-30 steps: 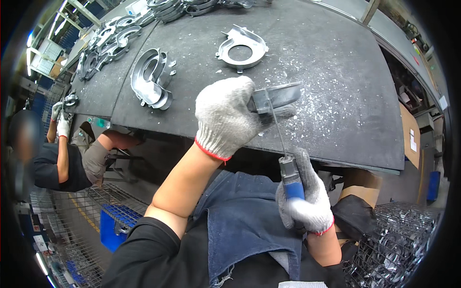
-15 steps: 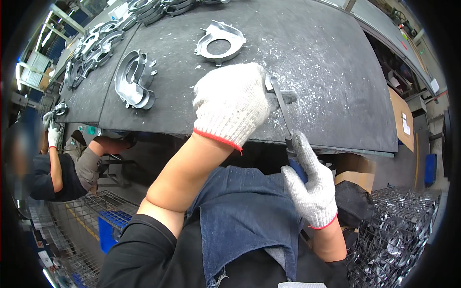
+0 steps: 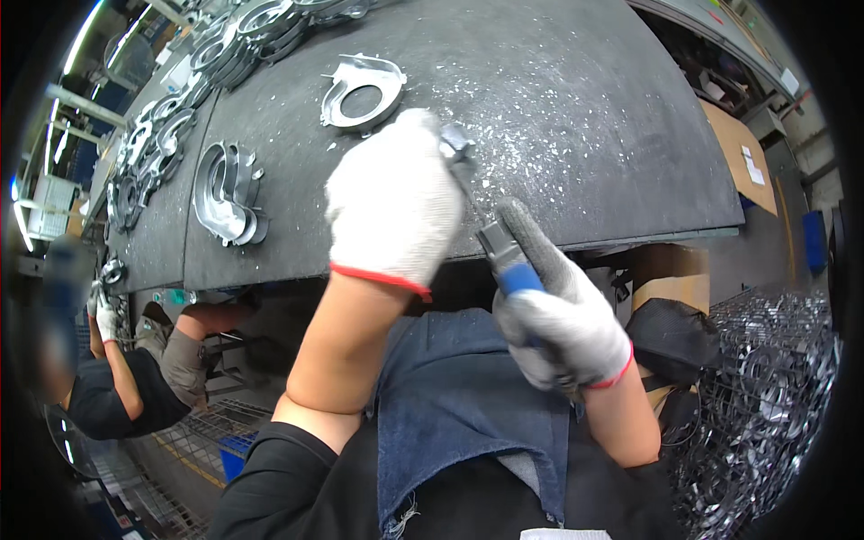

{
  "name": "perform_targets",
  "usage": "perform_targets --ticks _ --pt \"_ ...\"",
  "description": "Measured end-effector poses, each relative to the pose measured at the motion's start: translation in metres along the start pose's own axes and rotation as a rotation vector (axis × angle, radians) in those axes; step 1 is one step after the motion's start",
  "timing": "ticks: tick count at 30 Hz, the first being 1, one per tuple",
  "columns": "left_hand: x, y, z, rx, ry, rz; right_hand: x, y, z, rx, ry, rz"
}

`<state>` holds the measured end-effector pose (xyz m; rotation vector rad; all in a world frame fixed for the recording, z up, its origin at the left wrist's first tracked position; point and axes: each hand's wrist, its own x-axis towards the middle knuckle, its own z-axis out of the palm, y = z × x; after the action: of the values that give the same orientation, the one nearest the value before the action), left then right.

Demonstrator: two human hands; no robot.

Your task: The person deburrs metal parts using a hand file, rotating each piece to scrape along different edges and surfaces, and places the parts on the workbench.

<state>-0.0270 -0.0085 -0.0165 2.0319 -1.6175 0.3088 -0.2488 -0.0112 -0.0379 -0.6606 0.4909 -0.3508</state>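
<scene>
My left hand (image 3: 396, 202), in a white knit glove with a red cuff, is closed over the near part of the table. A small grey metal piece (image 3: 457, 144) sticks out beyond its fingers; the rest is hidden by the glove. My right hand (image 3: 567, 319), gloved alike, grips a blue-handled tool (image 3: 517, 270) with a dark collar and a narrow metal blade. That blade points up toward the left hand and is blurred. Beyond the left hand lies a ring-shaped metal casting (image 3: 387, 76). A curved metal casting (image 3: 220, 193) rests further left.
White chips are scattered over the dark table (image 3: 612, 81). Castings are piled (image 3: 261, 36) along its far left. A co-worker (image 3: 126, 378) handles a part at the left. At lower right stands a wire basket (image 3: 756, 423) full of metal pieces, beside a cardboard box (image 3: 670, 292).
My right fingers have closed around the tool's handle, which is now turned further left. My left hand has moved left and nearer me. The whole view has shifted somewhat.
</scene>
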Motion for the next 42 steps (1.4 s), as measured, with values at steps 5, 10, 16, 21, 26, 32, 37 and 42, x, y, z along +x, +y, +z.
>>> perform_targets --ticks 5,10,16,21,26,32,37,42 --pt "-0.009 -0.030 -0.023 -0.138 0.009 -0.106 -0.011 0.013 -0.007 -0.398 0.207 -0.328" --pt "-0.043 -0.055 -0.026 -0.221 0.110 0.093 -0.006 0.007 0.005 -0.339 0.219 -0.165" --pt "-0.069 -0.083 -0.003 -0.389 0.222 0.280 -0.006 0.011 0.010 -0.227 0.186 -0.104" --pt "-0.085 -0.133 -0.014 -0.721 0.221 0.155 0.022 0.032 0.008 -0.998 0.136 -0.633" --pt "-0.096 -0.134 -0.071 -0.445 -0.043 -0.186 0.039 0.026 0.031 -0.955 -0.049 -0.325" --pt "-0.092 -0.129 -0.093 -0.339 -0.173 -0.234 0.059 0.044 0.044 -1.018 0.029 -0.433" --pt "-0.090 -0.136 -0.070 -0.268 0.010 -0.100 0.054 0.042 0.064 -1.000 -0.060 -0.393" --pt "-0.078 -0.117 -0.066 -0.023 0.021 -0.121 0.058 0.049 0.044 -0.967 0.036 -0.353"
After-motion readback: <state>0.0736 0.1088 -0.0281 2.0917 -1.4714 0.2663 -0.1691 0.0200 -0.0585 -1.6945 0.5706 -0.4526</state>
